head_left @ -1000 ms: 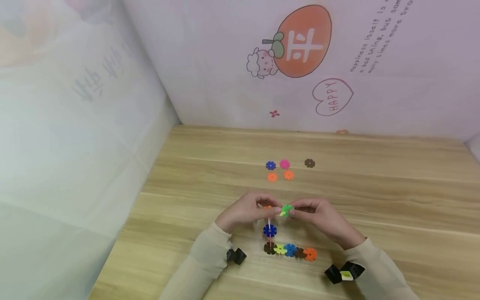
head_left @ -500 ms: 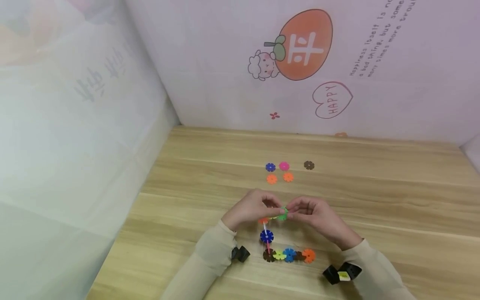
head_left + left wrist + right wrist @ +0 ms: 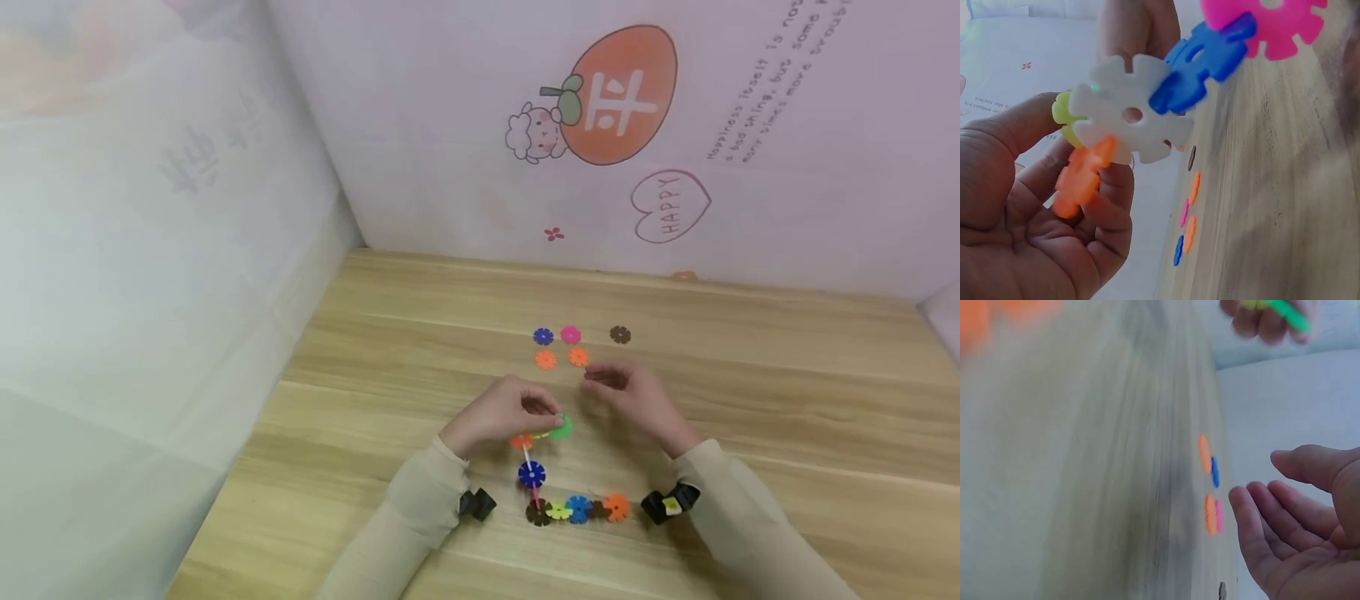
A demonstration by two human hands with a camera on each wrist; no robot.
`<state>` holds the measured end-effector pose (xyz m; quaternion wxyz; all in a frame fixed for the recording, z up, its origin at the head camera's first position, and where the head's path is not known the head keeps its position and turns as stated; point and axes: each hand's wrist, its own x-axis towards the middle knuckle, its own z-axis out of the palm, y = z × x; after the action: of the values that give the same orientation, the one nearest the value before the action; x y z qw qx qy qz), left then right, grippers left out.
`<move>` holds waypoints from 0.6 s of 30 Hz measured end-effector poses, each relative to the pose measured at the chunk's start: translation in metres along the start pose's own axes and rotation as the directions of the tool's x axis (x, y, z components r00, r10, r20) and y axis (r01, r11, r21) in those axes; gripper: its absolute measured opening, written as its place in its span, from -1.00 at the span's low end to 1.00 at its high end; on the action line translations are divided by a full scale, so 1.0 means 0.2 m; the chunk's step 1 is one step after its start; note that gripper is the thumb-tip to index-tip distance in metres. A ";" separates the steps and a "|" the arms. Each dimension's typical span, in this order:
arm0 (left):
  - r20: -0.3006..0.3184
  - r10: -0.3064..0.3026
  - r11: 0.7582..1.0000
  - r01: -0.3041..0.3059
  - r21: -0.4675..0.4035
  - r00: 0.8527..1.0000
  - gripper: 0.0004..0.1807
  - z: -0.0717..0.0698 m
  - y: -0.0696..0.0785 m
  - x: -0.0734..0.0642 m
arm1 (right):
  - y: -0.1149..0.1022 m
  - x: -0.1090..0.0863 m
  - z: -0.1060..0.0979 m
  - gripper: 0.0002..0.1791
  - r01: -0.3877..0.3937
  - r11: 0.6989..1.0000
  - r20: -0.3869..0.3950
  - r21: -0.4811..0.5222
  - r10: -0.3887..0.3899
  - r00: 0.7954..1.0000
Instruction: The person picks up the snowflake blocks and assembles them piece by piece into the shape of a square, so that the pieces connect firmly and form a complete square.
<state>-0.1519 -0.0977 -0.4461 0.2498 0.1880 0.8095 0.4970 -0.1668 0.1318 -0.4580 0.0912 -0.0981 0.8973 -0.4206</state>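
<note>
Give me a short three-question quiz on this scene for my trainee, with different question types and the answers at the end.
1. In the head view, how many loose discs lie beyond the hands on the table? A) three B) five C) eight
2. True or false: the right hand holds nothing.
3. Seen from the head camera, what colour is the disc furthest right in the joined chain?

Key: 1. B. 2. True. 3. Orange disc.

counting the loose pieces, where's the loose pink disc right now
In the head view, the loose pink disc lies on the table just beyond an orange disc, with a blue disc close on its left and a brown disc farther right.
</note>
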 end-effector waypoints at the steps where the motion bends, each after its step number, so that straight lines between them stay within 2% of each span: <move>1: 0.003 0.002 1.000 -0.002 -0.002 1.000 -0.88 0.00 0.00 0.00 | 0.01 0.03 0.00 -0.60 0.008 1.000 -0.010 -0.024 -0.008 1.000; 7: 0.023 0.028 1.000 -0.028 -0.010 0.999 -0.89 0.00 0.00 -0.01 | 0.02 0.14 0.01 -0.56 0.018 0.989 -0.021 -0.148 -0.021 1.000; 18: 0.008 0.015 0.999 -0.015 -0.031 1.000 -0.88 -0.01 0.01 -0.02 | 0.02 0.26 0.03 -0.52 0.032 0.960 -0.069 -0.279 -0.054 0.996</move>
<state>-0.1501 -0.1003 -0.4419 0.2524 0.1924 0.7992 0.5104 -0.2153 0.1174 -0.4682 0.0332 -0.1135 0.9479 -0.2959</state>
